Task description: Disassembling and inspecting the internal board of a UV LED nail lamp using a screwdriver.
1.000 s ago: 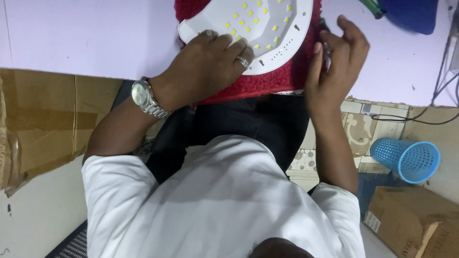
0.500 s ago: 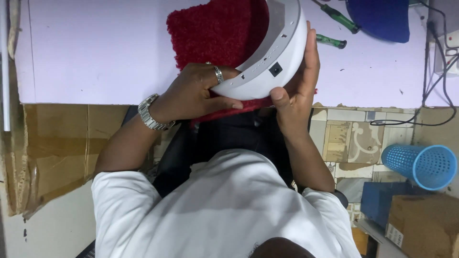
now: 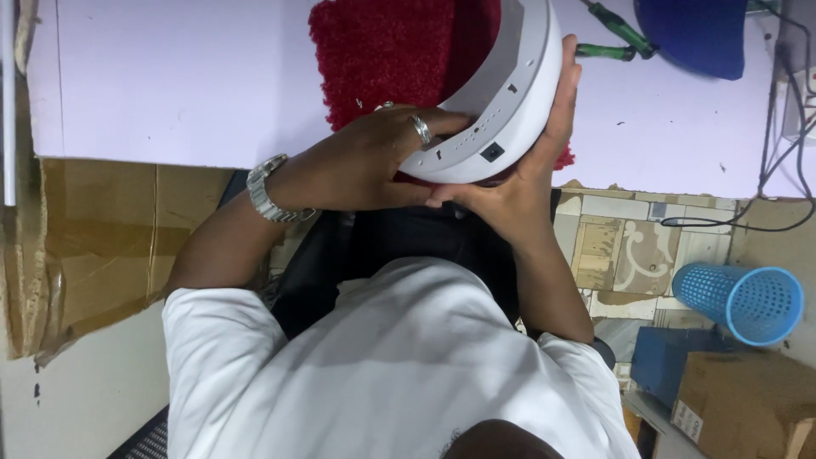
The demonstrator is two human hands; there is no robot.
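A white dome-shaped lamp housing (image 3: pixel 510 110) is tilted up on its edge over a red fuzzy mat (image 3: pixel 382 51) on a lilac table (image 3: pixel 170 76). Its curved rim, with a small dark port, faces me. My left hand (image 3: pixel 374 157), with a ring and a metal wristwatch, grips the housing's lower left side. Opposite it, my right hand (image 3: pixel 518 187) cups the housing from below and from the right, fingers reaching up its outer wall. The inside of the housing is hidden.
Two green-handled screwdrivers (image 3: pixel 616 30) and a blue object (image 3: pixel 693 34) lie at the table's far right. Cables (image 3: pixel 765 170) hang off the right edge. On the floor are a blue mesh basket (image 3: pixel 739 302), a cardboard box (image 3: pixel 739 399) and flattened cardboard (image 3: pixel 93 246) at left.
The housing lay on the mat with its dotted underside facing up; both hands have turned it up onto its edge, so the rim now faces me.
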